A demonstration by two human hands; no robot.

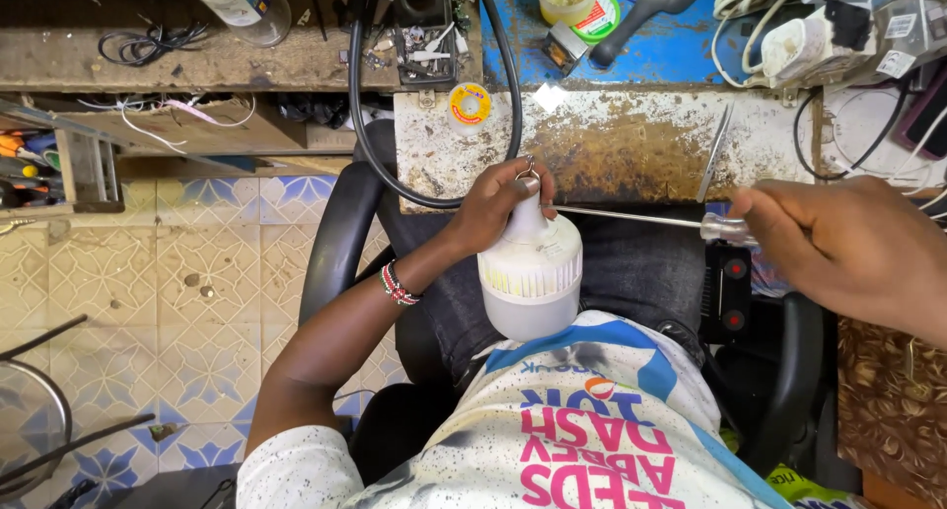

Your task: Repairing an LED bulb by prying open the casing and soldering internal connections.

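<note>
A large white LED bulb [533,272] rests on my lap, dome end toward my body and narrow neck pointing at the workbench. My left hand [496,205] grips the bulb's neck and metal base end; a beaded bracelet [397,284] is on that wrist. My right hand [838,238] holds a screwdriver [641,218] by its clear handle. Its long steel shaft runs level to the left, and the tip meets the bulb's neck beside my left fingers.
A worn workbench [612,144] lies ahead with tweezers [714,152], a solder reel [470,105], a black cable [357,105], a white power strip [809,45] and a blue mat [671,45]. A black chair arm [330,243] stands left over tiled floor [148,272].
</note>
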